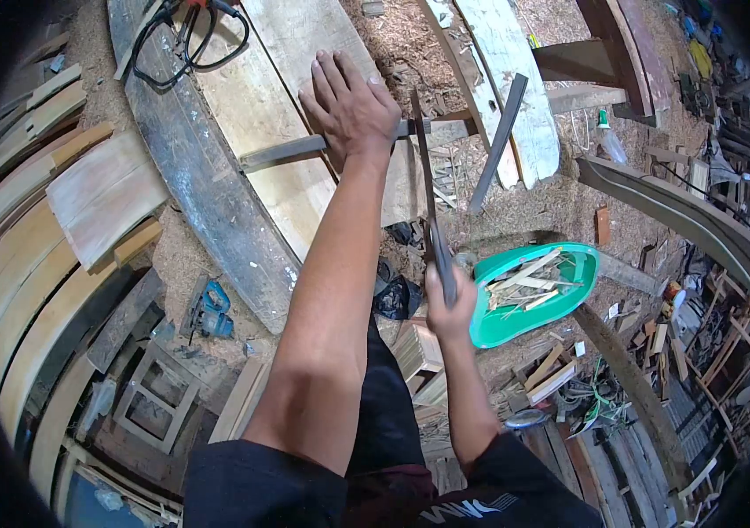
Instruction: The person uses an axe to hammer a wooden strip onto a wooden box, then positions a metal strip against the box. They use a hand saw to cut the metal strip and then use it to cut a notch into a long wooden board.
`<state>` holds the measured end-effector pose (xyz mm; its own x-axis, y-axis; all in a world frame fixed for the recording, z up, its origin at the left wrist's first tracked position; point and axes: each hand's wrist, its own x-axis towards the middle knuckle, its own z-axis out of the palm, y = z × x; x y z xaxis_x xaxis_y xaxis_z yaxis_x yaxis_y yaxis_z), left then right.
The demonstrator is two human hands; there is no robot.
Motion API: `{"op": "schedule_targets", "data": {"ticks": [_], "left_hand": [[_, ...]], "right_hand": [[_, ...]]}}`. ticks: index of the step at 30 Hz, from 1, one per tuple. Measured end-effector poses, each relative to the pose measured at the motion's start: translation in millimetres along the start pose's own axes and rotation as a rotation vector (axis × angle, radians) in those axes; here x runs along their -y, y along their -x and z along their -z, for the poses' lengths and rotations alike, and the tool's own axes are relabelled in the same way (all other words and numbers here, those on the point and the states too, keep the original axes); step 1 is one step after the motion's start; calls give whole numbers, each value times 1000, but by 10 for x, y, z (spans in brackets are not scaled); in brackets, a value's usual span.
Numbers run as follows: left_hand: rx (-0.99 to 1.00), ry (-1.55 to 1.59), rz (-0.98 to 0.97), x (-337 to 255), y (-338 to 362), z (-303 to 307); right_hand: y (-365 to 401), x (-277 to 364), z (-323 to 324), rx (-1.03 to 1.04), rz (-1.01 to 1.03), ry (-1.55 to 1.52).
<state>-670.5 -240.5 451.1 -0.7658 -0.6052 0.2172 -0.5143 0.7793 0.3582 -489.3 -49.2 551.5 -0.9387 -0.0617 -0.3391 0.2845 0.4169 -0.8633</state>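
My right hand (450,304) is wrapped round the handle of a handsaw (428,189), seen nearly edge-on. Its thin blade points away from me and crosses a narrow wooden strip (282,153). That strip lies across pale planks (243,92) and reaches right toward another board. Over the strip, just left of the blade, my left hand (353,106) lies flat, palm down, with its fingers stretched out on the plank. The palm hides part of the strip.
A green tub (595,264) with wood offcuts stands right of my right hand. A dark loose strip (500,141) leans on white-stained boards. A blue power tool (214,310) lies on the sawdust floor at left. A black cable (137,66) coils on the bench top.
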Motion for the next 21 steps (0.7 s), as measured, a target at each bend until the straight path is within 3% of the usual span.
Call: {"op": "schedule_targets", "data": {"ticks": [4,6,9,11,14,16,17,18,21], "left_hand": [[7,-37,-5,-8,0,18],[0,-33,-3,-14,-31,2],[5,-32,0,-3,-10,-15],[11,-32,-3,10,5,-7],[46,18,13,9,-3,-5],[64,13,9,12,11,4],[66,11,10,16,-7,-3],[84,6,10,21,40,7],[61,24,6,26,-4,15]], "right_hand": [[-114,8,-73,-60,-59,-136],[-587,200,-126,22,-45,-79],[-614,108,-143,49,-95,-90],[-156,38,-38,9,32,-31],[149,117,57,39,-164,-142],[9,147,-31,153,-90,-70],[-61,51,-221,175,90,35],[-111,68,-404,106,140,-19],[-422,193,-299,51,-55,-42]]}}
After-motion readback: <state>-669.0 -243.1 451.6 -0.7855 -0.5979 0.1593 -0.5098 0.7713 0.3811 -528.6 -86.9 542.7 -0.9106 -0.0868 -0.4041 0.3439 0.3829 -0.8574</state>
